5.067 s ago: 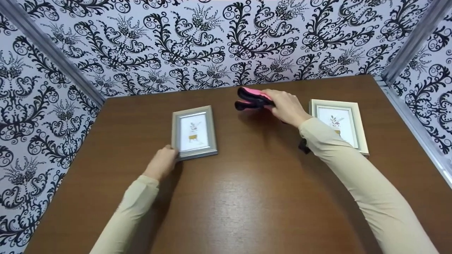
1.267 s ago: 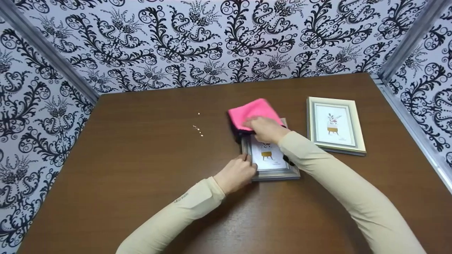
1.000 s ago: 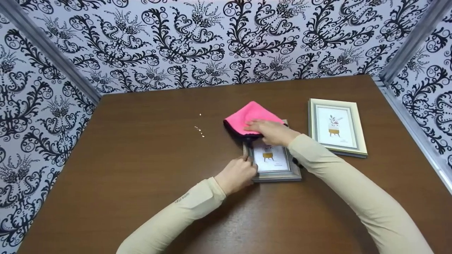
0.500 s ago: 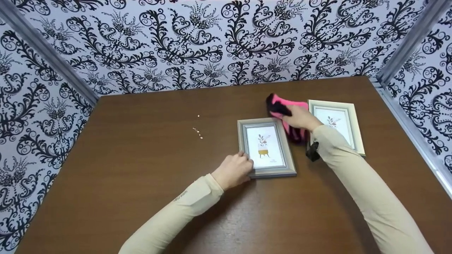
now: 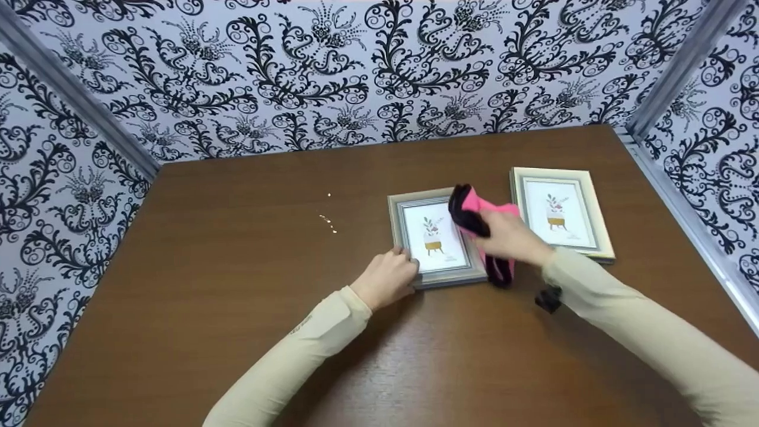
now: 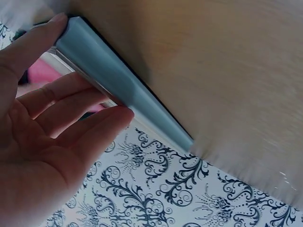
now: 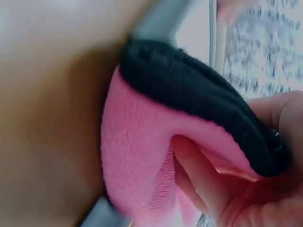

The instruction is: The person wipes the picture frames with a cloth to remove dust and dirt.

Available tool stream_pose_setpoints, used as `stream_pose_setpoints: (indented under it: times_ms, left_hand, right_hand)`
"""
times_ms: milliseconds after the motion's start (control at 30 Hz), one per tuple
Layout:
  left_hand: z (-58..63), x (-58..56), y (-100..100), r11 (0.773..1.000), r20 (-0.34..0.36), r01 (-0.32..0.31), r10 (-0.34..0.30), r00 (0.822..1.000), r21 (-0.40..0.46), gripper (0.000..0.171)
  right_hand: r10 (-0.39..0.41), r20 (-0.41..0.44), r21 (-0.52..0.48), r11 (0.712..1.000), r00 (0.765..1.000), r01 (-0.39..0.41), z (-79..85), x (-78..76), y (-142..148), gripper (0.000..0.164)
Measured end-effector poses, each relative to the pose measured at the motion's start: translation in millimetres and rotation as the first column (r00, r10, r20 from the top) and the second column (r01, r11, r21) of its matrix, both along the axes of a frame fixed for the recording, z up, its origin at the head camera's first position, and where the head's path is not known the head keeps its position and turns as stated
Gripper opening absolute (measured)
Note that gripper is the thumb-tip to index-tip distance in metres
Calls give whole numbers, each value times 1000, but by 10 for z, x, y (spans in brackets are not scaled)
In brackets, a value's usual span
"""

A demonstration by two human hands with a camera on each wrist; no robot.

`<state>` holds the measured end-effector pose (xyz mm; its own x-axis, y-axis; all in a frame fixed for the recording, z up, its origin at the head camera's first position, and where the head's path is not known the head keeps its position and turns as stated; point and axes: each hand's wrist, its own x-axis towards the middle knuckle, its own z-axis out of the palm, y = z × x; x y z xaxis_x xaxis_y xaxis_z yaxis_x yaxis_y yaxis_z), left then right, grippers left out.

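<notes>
A silver-grey picture frame [image 5: 436, 237] with a potted-plant print lies face up near the table's middle, slightly turned. At its lower left corner my left hand [image 5: 386, 277] grips the edge; the left wrist view shows the thumb on the frame's corner [image 6: 78, 35] and the fingers along its side. My right hand [image 5: 511, 237] holds a folded pink cloth with black edging [image 5: 468, 207] against the frame's right side. Close up in the right wrist view, the cloth [image 7: 132, 137] bends around the frame's edge, thumb and fingers pinching it. Part of the frame's right border is covered.
To the right lies a second, cream picture frame [image 5: 560, 213] with a similar print. Several small pale specks [image 5: 327, 220] lie on the brown table [image 5: 237, 267] left of the held frame. Patterned walls [image 5: 320, 71] stand behind and at both sides.
The frame has come from the left to the middle, uncovering the specks. The cloth has gone from the frame's top to its right side, then toward the front. The frame has turned slightly.
</notes>
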<state>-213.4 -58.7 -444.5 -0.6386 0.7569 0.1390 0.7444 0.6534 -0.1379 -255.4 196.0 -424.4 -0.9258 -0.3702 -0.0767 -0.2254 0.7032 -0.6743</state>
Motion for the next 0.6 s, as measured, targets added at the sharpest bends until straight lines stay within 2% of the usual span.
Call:
stream_pose_setpoints:
  times_ms: [133, 200, 267, 367, 467, 600]
  left_hand:
    - [8, -33, -58, 1000, 31, -6, 5, 999, 12, 29]
    - [12, -44, -72, 1000, 42, -4, 4, 999, 11, 29]
    - [21, -50, -71, 1000, 47, -2, 1, 999, 7, 28]
    - [32, -60, -56, 1000, 58, -8, 8, 998, -1, 27]
    - [41, -67, -37, 1000, 76, -13, 13, 997, -6, 26]
    - [61, -68, -20, 1000, 82, 3, -2, 997, -13, 23]
  right_hand:
    - [7, 14, -6, 1000, 1000, -7, -15, 240, -9, 28]
    - [2, -1, 5, 1000, 1000, -2, -13, 286, -6, 27]
    - [-5, -7, 7, 1000, 1000, 5, -1, 270, 0, 30]
    - [-5, 12, -12, 1000, 1000, 5, 13, 116, 15, 36]
    - [-10, 46, -41, 999, 999, 12, 16, -140, 32, 46]
    - [-27, 31, -19, 999, 999, 28, 11, -492, 36, 43]
